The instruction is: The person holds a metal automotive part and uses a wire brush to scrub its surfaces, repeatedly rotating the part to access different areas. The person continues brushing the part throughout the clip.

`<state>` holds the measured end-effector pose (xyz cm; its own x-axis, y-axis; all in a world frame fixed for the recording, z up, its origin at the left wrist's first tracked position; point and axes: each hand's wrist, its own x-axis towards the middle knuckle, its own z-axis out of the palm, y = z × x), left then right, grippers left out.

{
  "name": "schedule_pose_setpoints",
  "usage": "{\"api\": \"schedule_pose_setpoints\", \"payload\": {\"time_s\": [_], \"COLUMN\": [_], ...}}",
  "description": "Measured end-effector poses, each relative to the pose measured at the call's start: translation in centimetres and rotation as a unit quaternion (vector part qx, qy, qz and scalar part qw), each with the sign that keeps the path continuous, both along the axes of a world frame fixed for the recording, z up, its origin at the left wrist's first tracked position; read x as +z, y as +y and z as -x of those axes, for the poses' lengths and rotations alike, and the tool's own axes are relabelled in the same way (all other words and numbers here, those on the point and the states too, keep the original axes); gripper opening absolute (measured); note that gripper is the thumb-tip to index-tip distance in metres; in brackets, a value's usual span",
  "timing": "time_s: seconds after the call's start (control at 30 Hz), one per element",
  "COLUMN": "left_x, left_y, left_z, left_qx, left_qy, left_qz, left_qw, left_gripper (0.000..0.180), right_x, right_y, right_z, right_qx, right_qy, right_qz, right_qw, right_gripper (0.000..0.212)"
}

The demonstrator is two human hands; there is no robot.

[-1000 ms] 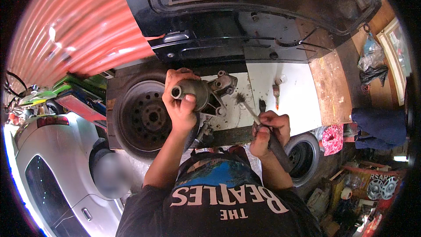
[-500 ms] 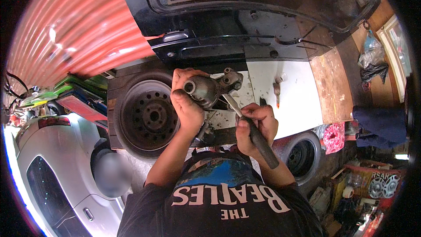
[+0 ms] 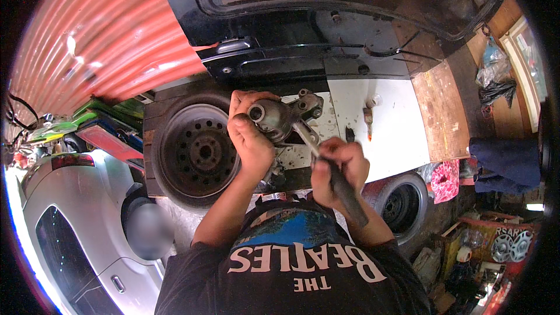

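My left hand (image 3: 249,134) is closed round the rounded end of a grey metal housing (image 3: 280,118), holding it above the bench. The housing has a round bore facing me and a bracket-like arm with bolt holes at its far right. My right hand (image 3: 339,169) grips a hand tool (image 3: 348,197) with a thick black handle and a flat metal blade. Its blade runs up to the housing's right side, where the tip meets or enters the casting; exact contact is hidden. Dark grime marks my fingers.
A steel wheel (image 3: 201,154) lies left of my hands. On the white board (image 3: 391,134) rest a brush (image 3: 368,121) and a small dark object (image 3: 350,135). A black vehicle door (image 3: 274,52) stands behind; a tyre (image 3: 402,204) sits lower right, a silver car (image 3: 87,227) at left.
The housing has turned slightly in my left hand, its bore shifting a little right and up. My right hand and the tool have shifted slightly, with the blade still at the housing.
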<state>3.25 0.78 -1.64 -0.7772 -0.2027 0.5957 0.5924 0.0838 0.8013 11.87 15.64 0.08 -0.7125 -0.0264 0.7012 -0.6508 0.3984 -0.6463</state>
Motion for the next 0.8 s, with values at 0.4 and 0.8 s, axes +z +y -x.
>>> {"api": "schedule_pose_setpoints", "payload": {"time_s": [0.4, 0.8], "left_x": [0.3, 0.5], "left_y": [0.4, 0.0], "left_z": [-0.8, -0.9], "left_qx": [-0.008, 0.027], "left_qy": [-0.081, 0.078], "left_qz": [-0.104, 0.012], "left_qw": [0.991, 0.996], "left_gripper": [0.061, 0.054], "right_x": [-0.1, 0.7], "right_y": [-0.6, 0.1], "right_z": [-0.1, 0.2], "right_qx": [-0.033, 0.05], "right_qy": [-0.055, -0.029], "right_qz": [0.061, 0.067], "right_qw": [0.996, 0.996], "right_gripper": [0.037, 0.034]}}
